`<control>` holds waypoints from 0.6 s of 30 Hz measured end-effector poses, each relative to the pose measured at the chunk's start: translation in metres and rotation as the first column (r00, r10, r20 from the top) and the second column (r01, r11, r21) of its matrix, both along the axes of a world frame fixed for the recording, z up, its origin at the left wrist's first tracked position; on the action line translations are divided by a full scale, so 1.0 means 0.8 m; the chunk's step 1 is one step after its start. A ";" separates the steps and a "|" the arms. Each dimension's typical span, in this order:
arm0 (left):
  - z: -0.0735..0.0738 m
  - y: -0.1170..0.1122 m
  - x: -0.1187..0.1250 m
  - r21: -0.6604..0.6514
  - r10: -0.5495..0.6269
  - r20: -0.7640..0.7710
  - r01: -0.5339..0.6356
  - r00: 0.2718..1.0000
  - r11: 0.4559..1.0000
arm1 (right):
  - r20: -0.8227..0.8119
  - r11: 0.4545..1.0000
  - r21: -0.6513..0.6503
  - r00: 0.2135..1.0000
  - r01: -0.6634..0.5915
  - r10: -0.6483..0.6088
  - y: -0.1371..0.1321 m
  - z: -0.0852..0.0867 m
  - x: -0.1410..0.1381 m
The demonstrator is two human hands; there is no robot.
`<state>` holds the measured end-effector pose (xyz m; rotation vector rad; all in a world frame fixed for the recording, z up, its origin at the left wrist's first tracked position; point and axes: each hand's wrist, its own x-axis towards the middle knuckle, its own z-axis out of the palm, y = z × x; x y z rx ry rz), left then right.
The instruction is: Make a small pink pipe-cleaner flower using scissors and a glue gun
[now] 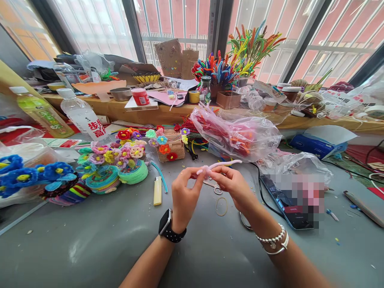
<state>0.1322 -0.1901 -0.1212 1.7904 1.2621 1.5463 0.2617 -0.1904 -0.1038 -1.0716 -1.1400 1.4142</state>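
Two forearms lead to the left hand and right hand, which pinch a pale pink fuzzy stem above the grey table. Its long axis runs crosswise, free end pointing right; beyond it sits a clear plastic bag.

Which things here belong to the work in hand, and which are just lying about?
Work in hand:
- pale pink fuzzy stem, held by left hand and right hand
- probably the colourful fuzzy stems behind, similar material

Likely just lying about:
- phone
- green drink bottle
- blue packet
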 end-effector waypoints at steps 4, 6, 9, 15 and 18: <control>0.003 0.005 0.000 -0.237 -0.123 0.285 0.194 0.951 0.952 | -0.006 1.000 0.007 1.000 -0.019 0.019 0.006 -0.005 0.006; 0.004 0.007 0.000 -0.266 -0.134 0.348 0.235 0.928 0.935 | -0.030 0.999 -0.009 0.999 -0.040 0.039 0.006 -0.009 0.007; 0.005 0.007 0.001 -0.296 -0.134 0.397 0.264 0.908 0.918 | -0.100 0.994 -0.065 0.991 -0.090 0.084 0.006 -0.012 0.004; 0.004 0.007 0.002 -0.357 -0.160 0.511 0.377 0.845 0.854 | -0.289 0.982 -0.140 0.954 -0.128 0.083 0.005 -0.015 -0.002; 0.004 0.009 0.000 -0.407 -0.167 0.582 0.462 0.796 0.788 | -0.236 0.990 -0.113 0.970 -0.083 0.055 0.006 -0.015 -0.002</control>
